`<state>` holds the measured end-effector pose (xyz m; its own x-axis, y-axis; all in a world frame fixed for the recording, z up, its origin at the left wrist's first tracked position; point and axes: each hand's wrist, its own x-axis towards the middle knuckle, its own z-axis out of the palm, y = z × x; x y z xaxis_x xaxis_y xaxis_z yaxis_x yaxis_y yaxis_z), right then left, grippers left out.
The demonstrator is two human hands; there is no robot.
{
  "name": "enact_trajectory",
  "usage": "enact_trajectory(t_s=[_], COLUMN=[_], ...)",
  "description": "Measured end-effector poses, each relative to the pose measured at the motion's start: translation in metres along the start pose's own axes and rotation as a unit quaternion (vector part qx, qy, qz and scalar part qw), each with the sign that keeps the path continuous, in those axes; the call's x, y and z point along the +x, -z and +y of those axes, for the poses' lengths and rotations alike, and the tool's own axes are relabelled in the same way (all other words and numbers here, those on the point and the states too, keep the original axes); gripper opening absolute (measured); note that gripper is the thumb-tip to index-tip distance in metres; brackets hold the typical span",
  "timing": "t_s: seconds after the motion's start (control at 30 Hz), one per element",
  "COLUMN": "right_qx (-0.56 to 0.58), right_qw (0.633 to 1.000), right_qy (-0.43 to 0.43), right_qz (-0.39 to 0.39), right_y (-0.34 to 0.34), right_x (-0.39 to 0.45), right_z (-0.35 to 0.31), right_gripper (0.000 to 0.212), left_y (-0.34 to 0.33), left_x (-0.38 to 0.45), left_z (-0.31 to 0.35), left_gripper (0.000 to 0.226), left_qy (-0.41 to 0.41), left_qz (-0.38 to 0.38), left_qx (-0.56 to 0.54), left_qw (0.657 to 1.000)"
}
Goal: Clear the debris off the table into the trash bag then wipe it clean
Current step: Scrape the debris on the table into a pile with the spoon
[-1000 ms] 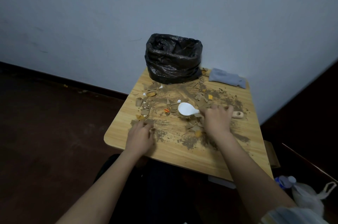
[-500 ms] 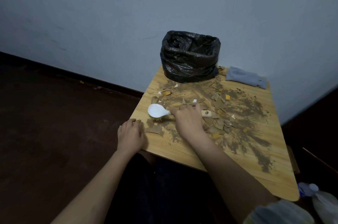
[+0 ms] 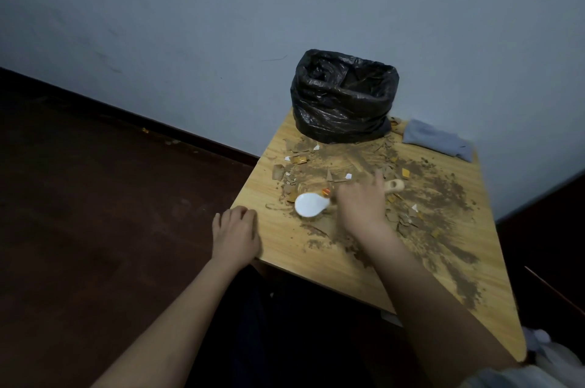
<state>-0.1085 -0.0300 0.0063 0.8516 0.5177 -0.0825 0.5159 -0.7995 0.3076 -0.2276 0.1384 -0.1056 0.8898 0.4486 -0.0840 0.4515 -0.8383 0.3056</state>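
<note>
The right hand (image 3: 361,207) lies over the handle of a white scoop (image 3: 311,204), knuckles up; its fingers are motion-blurred, so whether they curl round the handle cannot be told. The handle's wooden end (image 3: 394,186) pokes out beyond the fingers. The left hand (image 3: 235,234) rests at the table (image 3: 316,254) corner, fingers loosely curled, holding nothing visible. Debris (image 3: 421,197) of dirt and torn scraps spreads around and beyond the right hand. The trash bag (image 3: 343,99) stands open past it, hiding part of a grey cloth (image 3: 438,140).
</note>
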Motion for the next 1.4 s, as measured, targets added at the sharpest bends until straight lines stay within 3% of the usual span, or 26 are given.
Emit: enact_trajectory(t_s=[0.2, 0.4, 0.63, 0.87, 1.0, 1.1, 1.23, 1.33, 1.4], right_qx=[0.052, 0.055, 0.031, 0.042, 0.024, 0.025, 0.05, 0.047, 0.05], right_qw=[0.997, 0.998, 0.995, 0.999, 0.998, 0.995, 0.997, 0.999, 0.998], right_qy=[-0.017, 0.005, -0.096, 0.02, -0.052, -0.099, -0.048, 0.003, -0.023], right_qz=[0.062, 0.026, 0.0, 0.026, -0.022, -0.015, 0.024, 0.008, -0.007], right_y=[-0.001, -0.008, -0.008, -0.019, -0.02, -0.019, -0.024, -0.033, -0.034], right_x=[0.016, 0.031, 0.034, 0.021, 0.016, 0.011, -0.002, -0.015, -0.018], right_z=[-0.008, -0.025, 0.009, -0.002, 0.014, 0.035, 0.04, 0.037, 0.043], right_gripper=[0.025, 0.026, 0.022, 0.02, 0.022, 0.028, 0.026, 0.028, 0.029], left_y=[-0.002, 0.001, 0.003, 0.008, 0.01, 0.01, 0.009, 0.004, 0.0], left_x=[0.005, 0.009, 0.011, 0.012, 0.012, 0.011, 0.011, 0.004, -0.001], left_z=[0.004, 0.005, 0.009, 0.021, 0.023, 0.025, 0.032, 0.038, 0.04], left_gripper=[0.046, 0.044, 0.038, 0.038, 0.04, 0.041, 0.045, 0.047, 0.049], left_qy=[-0.004, -0.002, -0.007, 0.005, 0.012, 0.012, 0.031, 0.034, 0.025], left_qz=[-0.01, -0.022, -0.016, -0.024, -0.036, -0.041, -0.057, -0.049, -0.042], left_qx=[0.01, 0.037, 0.086, 0.12, 0.121, 0.129, 0.12, 0.112, 0.105], left_qw=[1.0, 0.999, 0.996, 0.992, 0.992, 0.991, 0.991, 0.992, 0.993])
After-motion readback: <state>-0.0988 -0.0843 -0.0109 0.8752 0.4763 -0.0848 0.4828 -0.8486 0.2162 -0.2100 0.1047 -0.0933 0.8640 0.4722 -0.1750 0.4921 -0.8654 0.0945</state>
